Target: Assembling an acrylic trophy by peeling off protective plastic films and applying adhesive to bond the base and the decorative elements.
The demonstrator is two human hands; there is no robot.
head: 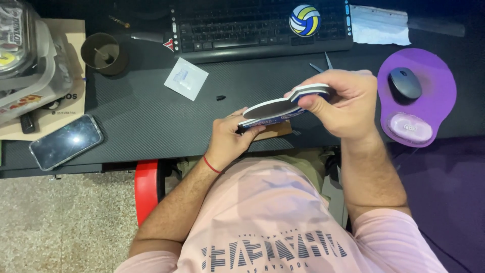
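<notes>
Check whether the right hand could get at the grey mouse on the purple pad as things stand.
Probably yes, but not freely: the mouse sits just right of the right hand with nothing between them. That hand, though, shares its grip on the flat blue-and-white item with the left hand.

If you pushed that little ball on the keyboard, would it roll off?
The striped ball looks round, so it would probably roll at a nudge. It sits on the keyboard, whose bumpy keys may slow it. It seems small, so likely light.
</notes>
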